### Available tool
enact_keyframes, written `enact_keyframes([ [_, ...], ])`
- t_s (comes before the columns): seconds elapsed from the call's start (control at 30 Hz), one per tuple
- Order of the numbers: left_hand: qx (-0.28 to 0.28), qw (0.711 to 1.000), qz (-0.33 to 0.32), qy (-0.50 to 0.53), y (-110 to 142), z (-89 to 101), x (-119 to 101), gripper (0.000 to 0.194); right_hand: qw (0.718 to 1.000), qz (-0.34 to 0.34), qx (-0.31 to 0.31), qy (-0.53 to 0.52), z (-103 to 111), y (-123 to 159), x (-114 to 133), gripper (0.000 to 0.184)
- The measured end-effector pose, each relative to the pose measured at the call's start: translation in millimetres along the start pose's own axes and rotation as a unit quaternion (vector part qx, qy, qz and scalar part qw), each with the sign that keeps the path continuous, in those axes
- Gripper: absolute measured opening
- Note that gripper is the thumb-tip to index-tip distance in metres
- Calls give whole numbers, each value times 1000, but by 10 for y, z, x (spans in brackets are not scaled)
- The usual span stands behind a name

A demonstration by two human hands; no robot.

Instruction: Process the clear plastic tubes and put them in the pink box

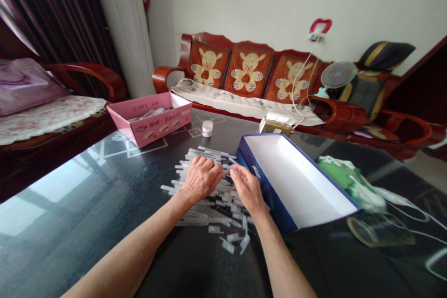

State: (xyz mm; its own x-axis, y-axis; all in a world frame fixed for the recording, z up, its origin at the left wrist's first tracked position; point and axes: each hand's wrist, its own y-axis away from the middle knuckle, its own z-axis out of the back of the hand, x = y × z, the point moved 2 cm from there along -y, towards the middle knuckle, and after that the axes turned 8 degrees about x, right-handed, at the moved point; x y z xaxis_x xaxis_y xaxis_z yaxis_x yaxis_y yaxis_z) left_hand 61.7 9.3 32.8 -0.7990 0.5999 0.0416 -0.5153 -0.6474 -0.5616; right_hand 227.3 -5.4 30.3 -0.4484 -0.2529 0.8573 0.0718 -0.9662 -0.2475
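My left hand is palm down above a pile of whitish translucent pens, its fingertips pinched at a thin pale pen that is mostly hidden. Close beside it, my right hand pinches a small translucent pen cap between thumb and fingers. The fingertips of both hands nearly meet. Loose pen caps lie scattered at the near end of the pile. Just right of my right hand stands a blue box with a white inside.
A pink box holding more pale sticks stands at the back left. Behind the pile is a small white tub. A tissue box sits behind the blue box, and a green-and-white bag with white cables lies right on the dark table.
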Motion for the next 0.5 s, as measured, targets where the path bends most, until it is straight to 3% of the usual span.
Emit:
enact_keyframes([
  [0.2, 8, 1000, -8, -1, -3, 0, -9, 29, 996, -17, 1, 83, 2, 12, 9, 43],
  [0.33, 13, 1000, -4, -2, -2, -6, 8, 28, 1000, -6, 15, 20, -19, 3, -8, 34],
  [0.5, 11, 1000, -5, -4, -1, -17, 3, 29, 1000, -30, 7, 2, -24, -3, 1, 41],
])
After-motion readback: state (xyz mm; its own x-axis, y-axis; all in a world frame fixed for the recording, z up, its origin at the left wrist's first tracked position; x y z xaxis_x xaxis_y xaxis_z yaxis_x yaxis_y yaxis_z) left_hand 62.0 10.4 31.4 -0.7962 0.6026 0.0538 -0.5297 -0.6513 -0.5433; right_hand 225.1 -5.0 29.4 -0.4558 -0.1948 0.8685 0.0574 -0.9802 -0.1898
